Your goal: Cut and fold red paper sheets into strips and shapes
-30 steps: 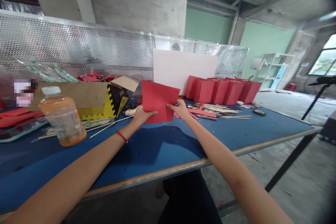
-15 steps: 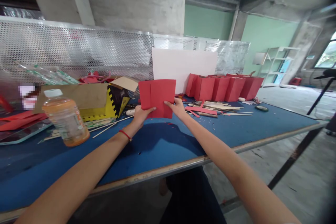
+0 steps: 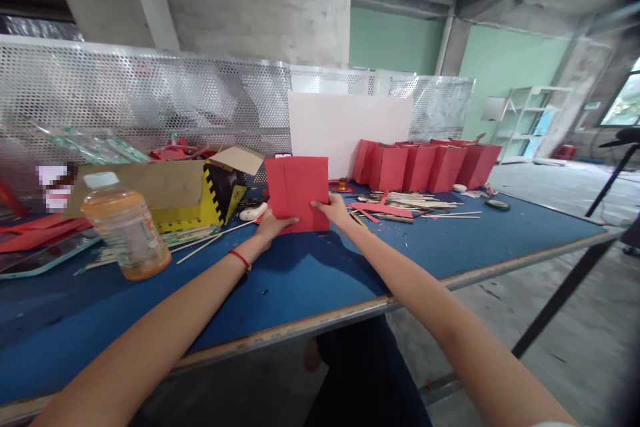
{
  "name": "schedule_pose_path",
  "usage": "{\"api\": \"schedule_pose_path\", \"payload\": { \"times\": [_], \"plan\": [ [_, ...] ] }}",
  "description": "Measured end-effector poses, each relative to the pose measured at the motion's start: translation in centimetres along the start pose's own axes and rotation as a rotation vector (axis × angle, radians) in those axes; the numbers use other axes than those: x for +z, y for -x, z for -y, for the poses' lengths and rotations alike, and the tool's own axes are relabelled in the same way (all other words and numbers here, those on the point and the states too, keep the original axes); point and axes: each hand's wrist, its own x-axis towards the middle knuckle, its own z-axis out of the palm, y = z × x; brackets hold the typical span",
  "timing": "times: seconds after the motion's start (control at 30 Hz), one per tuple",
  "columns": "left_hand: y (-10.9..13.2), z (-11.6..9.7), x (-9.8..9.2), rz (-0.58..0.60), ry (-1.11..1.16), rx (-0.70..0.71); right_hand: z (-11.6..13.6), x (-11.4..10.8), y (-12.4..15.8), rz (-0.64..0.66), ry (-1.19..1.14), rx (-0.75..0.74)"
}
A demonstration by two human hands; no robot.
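Lowered slightly since the earlier frame: creased rectangular red paper piece [image 3: 300, 188], upright over the matte blue tabletop [image 3: 310, 287], contact unclear. My left hand [image 3: 271, 227] and right hand [image 3: 337, 210] pinch its sides. Uneven thumb pressure could, I judge, buckle its flat face. Beyond: boxy red paper forms [image 3: 419, 169].

Smooth matt paper [image 3: 298, 192], glossy plastic bottle [image 3: 127, 230]

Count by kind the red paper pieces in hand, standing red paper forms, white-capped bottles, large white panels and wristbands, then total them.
Red paper piece in hand: 1
Standing red paper forms: at least 4 (they overlap, so the exact count is unclear)
White-capped bottle: 1
Large white panel: 1
Wristband: 1
Total: at least 8
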Motion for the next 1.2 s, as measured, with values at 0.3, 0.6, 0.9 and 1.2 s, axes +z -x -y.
{"api": "schedule_pose_path", "payload": {
  "times": [0.3, 0.6, 0.9, 1.2],
  "plan": [
    [-1.1, -3.4, -2.3, 0.271, -0.161, -0.043, 3.2, -1.8, -0.1, -0.082, -0.129, -0.024],
    [-2.4, -4.1, -6.0, 0.159, -0.037, -0.154, 5.7, -5.0, -0.1, -0.087, -0.028, -0.044],
    [-3.0, -1.6, -5.7, -0.12, 0.341, -0.045, 3.0, -4.0, -0.5, 0.185, 0.138, 0.086],
    [-1.3, -0.4, -4.6, 0.09, 0.343, -0.17, -0.4, -4.6, -0.4, 0.27, 0.347, 0.16]
  ]
}}
